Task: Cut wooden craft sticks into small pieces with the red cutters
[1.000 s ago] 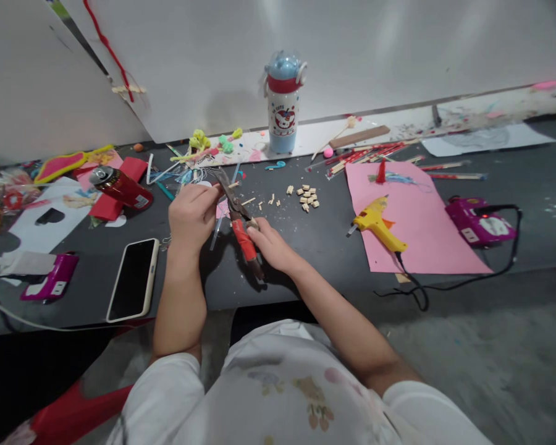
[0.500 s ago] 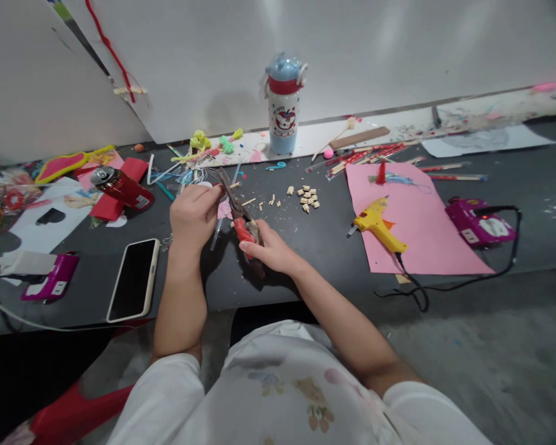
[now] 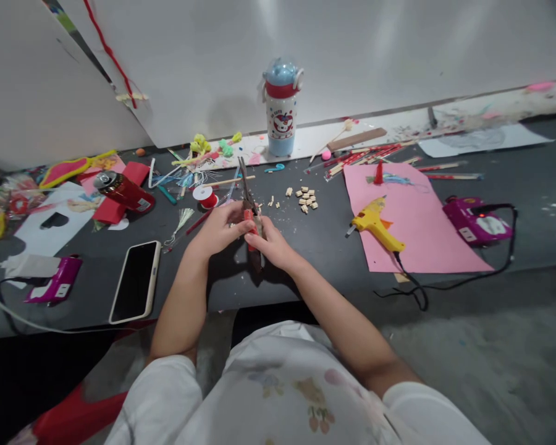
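Note:
Upright over the near part of the grey table is a pair of pliers (image 3: 246, 185) with worn red handles, its jaws pointing away from me. My right hand (image 3: 277, 244) is wrapped round the handles. From the other side my left hand (image 3: 219, 227) meets them with curled fingers, its thumb against the red grip. Beyond the hands lies a thin wooden stick (image 3: 227, 181), next to a spool of red thread (image 3: 206, 197). Short cut wooden pieces (image 3: 307, 199) form a loose group to the right of the jaws. A pale tassel (image 3: 180, 224) lies left of my left hand.
A bottle (image 3: 282, 111) stands at the back. On the right, a yellow glue gun (image 3: 377, 227) rests on pink paper (image 3: 426, 247), its cord running to a purple power box (image 3: 477, 220). At left are a phone (image 3: 135, 281), a tipped red can (image 3: 125, 193) and another purple box (image 3: 55, 281).
My left hand has drawn back from beside the jaws to the handles. The pliers have turned more upright, and the spool and tassel have come into sight.

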A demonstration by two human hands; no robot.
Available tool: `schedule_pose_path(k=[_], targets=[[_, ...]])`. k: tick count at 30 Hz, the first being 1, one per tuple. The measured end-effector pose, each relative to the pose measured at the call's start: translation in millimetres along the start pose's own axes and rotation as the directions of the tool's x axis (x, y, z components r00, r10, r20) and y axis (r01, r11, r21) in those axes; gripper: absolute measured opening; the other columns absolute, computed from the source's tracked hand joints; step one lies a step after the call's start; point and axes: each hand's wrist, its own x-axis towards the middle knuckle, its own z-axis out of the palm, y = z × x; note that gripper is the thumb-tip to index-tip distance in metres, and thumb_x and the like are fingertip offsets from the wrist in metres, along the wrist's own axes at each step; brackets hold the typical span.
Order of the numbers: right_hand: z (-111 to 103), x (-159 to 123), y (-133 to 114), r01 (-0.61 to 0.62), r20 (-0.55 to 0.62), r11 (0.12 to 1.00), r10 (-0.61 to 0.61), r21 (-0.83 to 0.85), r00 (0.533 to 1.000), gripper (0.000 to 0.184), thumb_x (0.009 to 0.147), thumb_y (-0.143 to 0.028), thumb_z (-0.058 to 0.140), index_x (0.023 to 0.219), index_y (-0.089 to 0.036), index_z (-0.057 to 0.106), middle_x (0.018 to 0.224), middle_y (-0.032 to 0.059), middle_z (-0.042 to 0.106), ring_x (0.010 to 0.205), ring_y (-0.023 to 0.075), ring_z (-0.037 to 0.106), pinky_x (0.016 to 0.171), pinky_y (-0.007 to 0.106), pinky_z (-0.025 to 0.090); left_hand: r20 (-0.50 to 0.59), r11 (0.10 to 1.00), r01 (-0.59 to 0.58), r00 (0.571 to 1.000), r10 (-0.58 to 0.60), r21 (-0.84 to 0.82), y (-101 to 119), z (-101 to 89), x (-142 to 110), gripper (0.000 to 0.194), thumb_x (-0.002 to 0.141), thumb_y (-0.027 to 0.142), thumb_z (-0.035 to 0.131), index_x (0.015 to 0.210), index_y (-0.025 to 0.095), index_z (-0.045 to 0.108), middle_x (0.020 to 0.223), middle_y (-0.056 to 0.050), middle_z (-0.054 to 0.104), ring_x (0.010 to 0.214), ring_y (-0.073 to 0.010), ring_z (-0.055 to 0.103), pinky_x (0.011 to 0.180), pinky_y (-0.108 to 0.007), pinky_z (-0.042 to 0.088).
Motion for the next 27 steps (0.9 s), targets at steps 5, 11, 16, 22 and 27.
schedule_pose_path(k=[5, 11, 16, 22, 27], targets=[[-2.0, -0.9, -2.8, -0.035, 0.034, 0.999, 0.036, -0.027, 0.999, 0.074, 0.067, -0.053, 0.071, 0.123, -0.015, 0.041, 0.115, 0.0108, 0.057, 0.1, 0.0225, 0.059, 0.089, 0.04, 0.048, 0.01, 0.995, 0.04, 0.999, -0.039, -0.091, -2.6, 2.4, 2.0, 0.05, 0.075, 0.055, 0.065, 0.107, 0.015, 0.062, 0.099, -0.01, 0.069, 0.089, -0.022, 0.067, 0.079, -0.033, 0.054], [-1.9, 2.6, 3.5, 0.004, 0.035, 1.0, -0.004, -0.022, 0.999, 0.076, 0.068, -0.046, 0.07, 0.132, -0.016, 0.04, 0.121, 0.0113, 0.057, 0.109, 0.0259, 0.058, 0.095, 0.043, 0.046, 0.106, 0.992, 0.025, 0.994, -0.012, -0.123, -7.1, 1.6, 3.1, 0.066, 0.064, 0.054, 0.075, 0.117, 0.018, 0.058, 0.111, -0.014, 0.067, 0.098, -0.0248, 0.066, 0.089, -0.039, 0.054], [-0.6, 1.5, 2.7, 0.02, 0.049, 1.0, -0.02, -0.007, 0.999, 0.096, 0.067, -0.043, 0.072, 0.147, -0.019, 0.022, 0.124, 0.0104, 0.058, 0.108, 0.0238, 0.06, 0.094, 0.04, 0.047, 0.103, 0.997, -0.038, 0.994, 0.044, -0.062, -9.0, -1.9, 2.4, 0.065, 0.062, 0.047, 0.08, 0.114, 0.015, 0.059, 0.109, -0.015, 0.067, 0.092, -0.0244, 0.068, 0.085, -0.036, 0.055], [0.9, 1.5, 0.8, 0.031, 0.039, 0.999, -0.03, -0.018, 0.999, 0.095, 0.067, -0.044, 0.072, 0.145, -0.019, 0.026, 0.116, 0.0086, 0.062, 0.099, 0.0219, 0.063, 0.09, 0.039, 0.049, 0.089, 0.998, -0.061, 0.994, 0.062, -0.014, -8.2, -5.3, 0.5, 0.065, 0.063, 0.048, 0.079, 0.114, 0.014, 0.06, 0.105, -0.014, 0.068, 0.087, -0.0243, 0.069, 0.079, -0.035, 0.057], [1.8, 3.2, 1.8, 0.031, 0.028, 0.999, -0.03, -0.042, 0.999, 0.091, 0.066, -0.045, 0.072, 0.143, -0.018, 0.03, 0.113, 0.0085, 0.064, 0.097, 0.0221, 0.064, 0.089, 0.04, 0.05, 0.079, 0.999, -0.05, 0.996, 0.05, -0.006, -11.3, -6.4, -0.1, 0.066, 0.062, 0.05, 0.078, 0.115, 0.015, 0.059, 0.105, -0.013, 0.068, 0.085, -0.0236, 0.069, 0.077, -0.035, 0.057]])
